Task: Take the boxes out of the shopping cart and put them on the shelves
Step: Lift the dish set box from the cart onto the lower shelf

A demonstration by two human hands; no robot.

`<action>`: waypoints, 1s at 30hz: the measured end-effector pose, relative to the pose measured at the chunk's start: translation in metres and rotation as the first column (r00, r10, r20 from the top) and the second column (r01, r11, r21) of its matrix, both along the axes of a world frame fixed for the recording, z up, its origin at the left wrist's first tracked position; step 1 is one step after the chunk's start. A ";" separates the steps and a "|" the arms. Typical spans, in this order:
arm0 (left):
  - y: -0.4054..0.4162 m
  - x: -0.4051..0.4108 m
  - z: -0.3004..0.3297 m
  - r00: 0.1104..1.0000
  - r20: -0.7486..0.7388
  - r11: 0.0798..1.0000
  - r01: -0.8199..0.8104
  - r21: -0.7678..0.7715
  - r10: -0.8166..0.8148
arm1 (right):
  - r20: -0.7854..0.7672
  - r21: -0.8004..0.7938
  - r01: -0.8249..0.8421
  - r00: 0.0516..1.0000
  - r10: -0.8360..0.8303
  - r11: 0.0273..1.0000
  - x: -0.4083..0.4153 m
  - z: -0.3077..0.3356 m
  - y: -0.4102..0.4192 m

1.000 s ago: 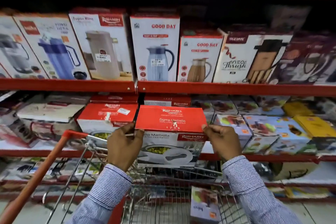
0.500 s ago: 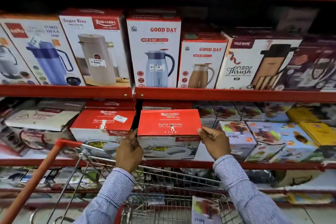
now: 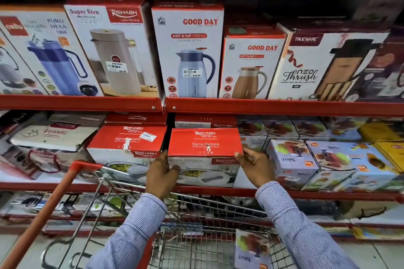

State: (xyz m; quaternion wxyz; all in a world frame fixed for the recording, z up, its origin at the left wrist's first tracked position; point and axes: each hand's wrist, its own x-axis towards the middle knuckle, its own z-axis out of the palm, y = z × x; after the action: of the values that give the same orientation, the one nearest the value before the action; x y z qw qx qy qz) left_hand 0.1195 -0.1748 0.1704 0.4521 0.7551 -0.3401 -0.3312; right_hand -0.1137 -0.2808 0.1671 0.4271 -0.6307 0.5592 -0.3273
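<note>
I see both hands, left hand [image 3: 160, 173] and right hand [image 3: 255, 165], gripping a red-topped casserole box [image 3: 205, 155] resting on the middle shelf [image 3: 306, 194], above the cart [image 3: 196, 225].

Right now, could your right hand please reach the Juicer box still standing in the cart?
Probably yes, once it lets go: the right hand is holding the Sigma Marbella box on the shelf, and the Juicer box stands uncovered in the cart below it.

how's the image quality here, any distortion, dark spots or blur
Head view: wide-angle bending bows the red shelf edge and leans the outer boxes inward; the gap above the jug boxes is deep shadow; the Sigma Marbella box held by the left hand and right hand reads sharp, while the edges and the shopping cart look soft.
</note>
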 end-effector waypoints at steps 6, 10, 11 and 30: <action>0.006 -0.015 0.008 0.998 0.068 1.000 0.017 0.011 -0.018 | -0.116 -0.017 -0.162 0.980 0.159 0.987 -0.005 0.009 0.004; 0.034 -0.046 0.005 0.948 0.318 0.996 0.009 -0.094 0.021 | -0.290 -0.079 -0.196 0.943 0.165 0.978 -0.024 -0.004 0.026; 0.041 -0.055 0.000 0.936 0.351 0.989 0.029 -0.146 0.025 | -0.358 -0.116 -0.216 0.919 0.162 0.969 -0.031 -0.009 0.033; 0.047 -0.203 -0.218 0.902 -0.246 0.689 0.430 0.583 -0.355 | -0.490 0.439 0.005 0.840 0.234 0.898 -0.162 -0.221 0.108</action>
State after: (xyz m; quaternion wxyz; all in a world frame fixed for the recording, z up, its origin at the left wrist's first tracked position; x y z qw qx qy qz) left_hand -0.0833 -0.1276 -0.0479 0.1133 0.7507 -0.3384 -0.5560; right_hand -0.2754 -0.1725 -0.0539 0.4014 -0.6213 0.6728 0.0160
